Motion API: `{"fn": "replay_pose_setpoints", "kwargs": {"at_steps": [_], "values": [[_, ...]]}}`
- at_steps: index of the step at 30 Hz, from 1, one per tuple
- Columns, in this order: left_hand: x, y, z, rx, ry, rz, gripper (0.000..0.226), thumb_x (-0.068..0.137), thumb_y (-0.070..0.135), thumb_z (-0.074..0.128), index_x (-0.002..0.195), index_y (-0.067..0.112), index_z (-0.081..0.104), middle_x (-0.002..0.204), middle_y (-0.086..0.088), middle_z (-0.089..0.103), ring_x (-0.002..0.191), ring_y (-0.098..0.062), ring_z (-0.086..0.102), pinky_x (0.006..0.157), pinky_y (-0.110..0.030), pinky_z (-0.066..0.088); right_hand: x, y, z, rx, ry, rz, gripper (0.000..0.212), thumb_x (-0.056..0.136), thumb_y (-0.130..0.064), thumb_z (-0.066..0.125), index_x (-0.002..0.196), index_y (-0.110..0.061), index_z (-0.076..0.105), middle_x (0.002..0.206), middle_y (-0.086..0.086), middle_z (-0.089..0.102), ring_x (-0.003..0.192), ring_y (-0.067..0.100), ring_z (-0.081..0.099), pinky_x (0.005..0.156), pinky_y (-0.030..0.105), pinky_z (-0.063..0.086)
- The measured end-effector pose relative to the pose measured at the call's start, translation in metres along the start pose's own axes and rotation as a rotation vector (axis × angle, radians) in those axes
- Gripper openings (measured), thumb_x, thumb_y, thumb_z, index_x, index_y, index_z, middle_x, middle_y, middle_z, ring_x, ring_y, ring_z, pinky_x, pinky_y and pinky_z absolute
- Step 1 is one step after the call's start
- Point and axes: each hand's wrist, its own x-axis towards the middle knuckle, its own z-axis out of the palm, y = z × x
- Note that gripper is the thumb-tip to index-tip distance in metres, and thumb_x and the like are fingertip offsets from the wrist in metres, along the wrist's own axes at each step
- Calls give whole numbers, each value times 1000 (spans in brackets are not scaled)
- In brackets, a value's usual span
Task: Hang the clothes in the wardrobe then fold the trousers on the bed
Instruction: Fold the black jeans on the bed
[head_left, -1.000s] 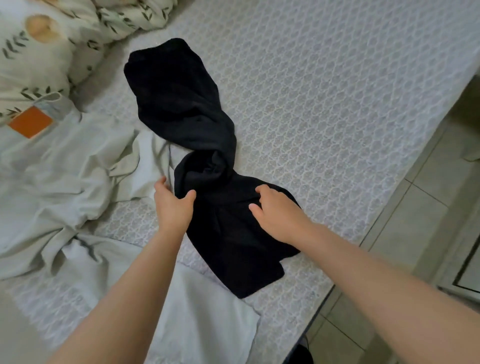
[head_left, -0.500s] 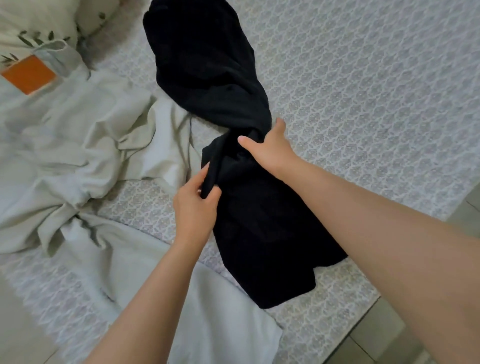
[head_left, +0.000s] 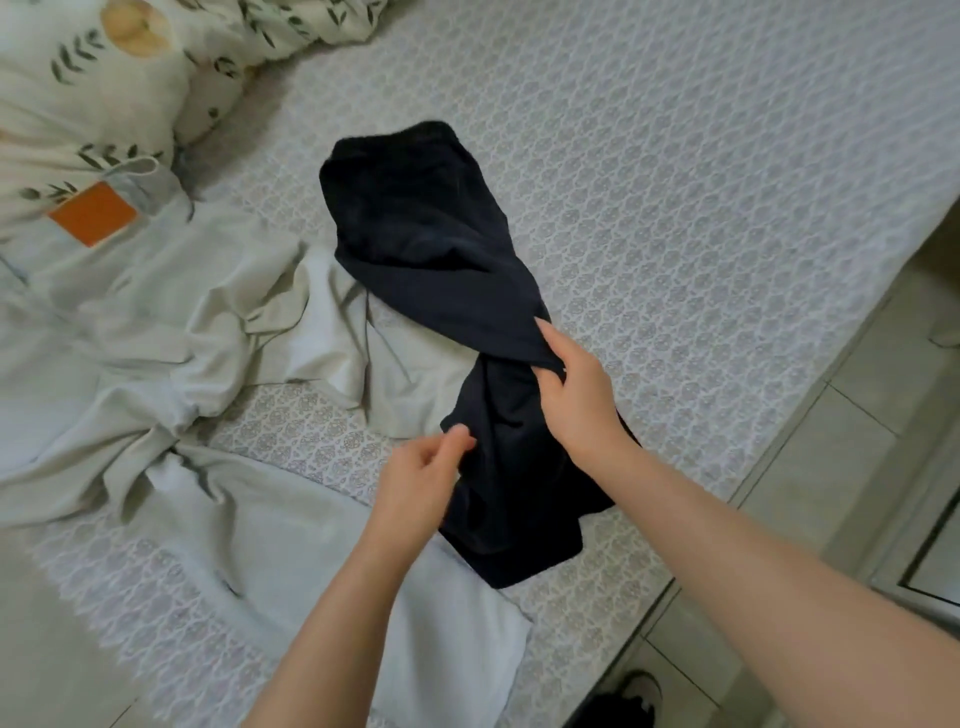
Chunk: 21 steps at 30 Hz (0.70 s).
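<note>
Pinching the twisted middle of the black trousers (head_left: 415, 234) on the bed (head_left: 675, 208) with my right hand (head_left: 576, 395), my left hand (head_left: 415, 483) curled at their edge, grip unclear, I judged untwisting flat came first.

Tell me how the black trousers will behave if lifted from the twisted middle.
Probably floppy: the black trousers twist and crease where the right hand grips them, so both ends would likely sag. They look thin, so likely light. The soft cloth should drag over the bed rather than slide freely.
</note>
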Motion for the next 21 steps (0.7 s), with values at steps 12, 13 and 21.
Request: {"fn": "replay_pose_setpoints", "kwargs": {"at_steps": [12,13,21], "values": [[-29,87,37,-1159,-69,-368,23,97,23,62,111,6,62,111,-14,67,94,-30,70,69,-39,62,-139,-12,-109,-89,-81,-166,55,98,-3,48,143,-34,45,123,-11,61,113,-6,53,96,6,37],[-35,90,41,-1215,-69,-394,20,96,19,63,108,3,62,109,-17,67,92,-31,69,62,-39,62,-149,-13,-117,-84,-84,-163,54,98,-4,49,143,-34,45,125,-14,59,115,-8,52,96,6,37],[-99,117,61,-832,35,-11,29,93,4,62,121,12,65,111,-8,73,92,-19,72,68,-28,59,-227,4,-146,-127,-140,9,65,93,-17,63,146,-39,35,134,-16,53,121,-2,52,103,19,43]]}}
